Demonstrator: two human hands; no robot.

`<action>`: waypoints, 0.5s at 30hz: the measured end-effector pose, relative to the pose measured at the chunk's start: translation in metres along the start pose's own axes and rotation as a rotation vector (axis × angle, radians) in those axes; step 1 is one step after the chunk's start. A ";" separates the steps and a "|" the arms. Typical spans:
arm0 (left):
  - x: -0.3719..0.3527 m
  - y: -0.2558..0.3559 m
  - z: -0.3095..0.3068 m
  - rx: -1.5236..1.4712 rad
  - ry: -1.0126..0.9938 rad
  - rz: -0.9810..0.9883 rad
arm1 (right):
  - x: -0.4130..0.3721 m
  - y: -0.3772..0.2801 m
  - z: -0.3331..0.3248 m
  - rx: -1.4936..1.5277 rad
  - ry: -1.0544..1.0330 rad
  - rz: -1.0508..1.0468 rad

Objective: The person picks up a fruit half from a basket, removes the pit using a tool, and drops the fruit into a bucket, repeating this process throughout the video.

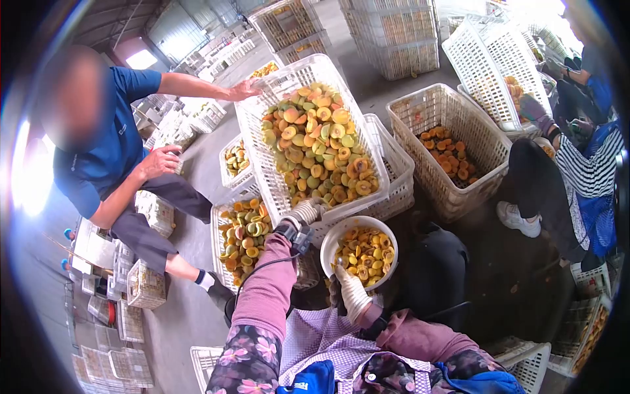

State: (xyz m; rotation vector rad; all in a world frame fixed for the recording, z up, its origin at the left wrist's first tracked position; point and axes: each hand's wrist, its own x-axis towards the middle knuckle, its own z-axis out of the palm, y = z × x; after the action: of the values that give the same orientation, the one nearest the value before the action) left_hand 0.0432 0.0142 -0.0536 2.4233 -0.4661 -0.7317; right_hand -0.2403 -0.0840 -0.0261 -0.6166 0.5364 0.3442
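My left hand (307, 211), in a pale work glove, is closed on the near rim of a large white plastic crate (252, 154). That crate is tilted and heaped with halved yellow-orange stone fruit (318, 141), like apricots or peaches. Just below it stands a round white bucket (396, 244) part full of similar fruit pieces (364, 256). My right hand (351, 289), also gloved, is closed over the bucket's near left rim; its fingertips are partly hidden. A co-worker's hand (246, 90) rests at the crate's far left edge.
Another fruit crate (218, 230) is under the tilted one on the left. To the right stands a deep crate (453, 200) with a few orange halves. A co-worker in blue (105, 151) is at left; a person in striped sleeves (590, 161) sits at right. Stacked crates (394, 39) stand behind.
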 end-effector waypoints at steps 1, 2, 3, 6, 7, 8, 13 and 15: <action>-0.002 0.000 0.001 0.000 0.003 0.002 | 0.001 0.000 0.000 -0.012 0.014 -0.008; -0.003 -0.001 0.004 0.040 0.018 0.052 | 0.001 0.000 0.001 -0.015 0.013 -0.011; -0.004 -0.002 0.006 0.079 0.034 0.103 | 0.001 0.000 0.001 -0.023 0.021 0.000; -0.004 0.000 0.005 0.180 -0.037 0.262 | 0.005 0.000 -0.001 -0.025 0.017 0.012; -0.004 0.000 0.007 0.241 0.003 0.189 | 0.005 0.001 -0.002 -0.020 0.002 0.021; -0.002 -0.004 0.010 0.302 0.040 0.113 | 0.005 0.001 -0.001 -0.014 0.006 0.026; -0.035 0.014 0.050 -0.540 0.817 0.455 | 0.000 0.005 -0.003 0.024 0.063 -0.100; -0.088 0.047 0.064 -0.058 0.854 0.674 | -0.002 0.004 -0.005 0.081 0.098 -0.152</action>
State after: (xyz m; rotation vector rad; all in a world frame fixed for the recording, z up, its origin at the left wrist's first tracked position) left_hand -0.0717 -0.0083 -0.0348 2.0541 -0.7946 0.5471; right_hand -0.2457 -0.0845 -0.0301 -0.5939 0.5903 0.1484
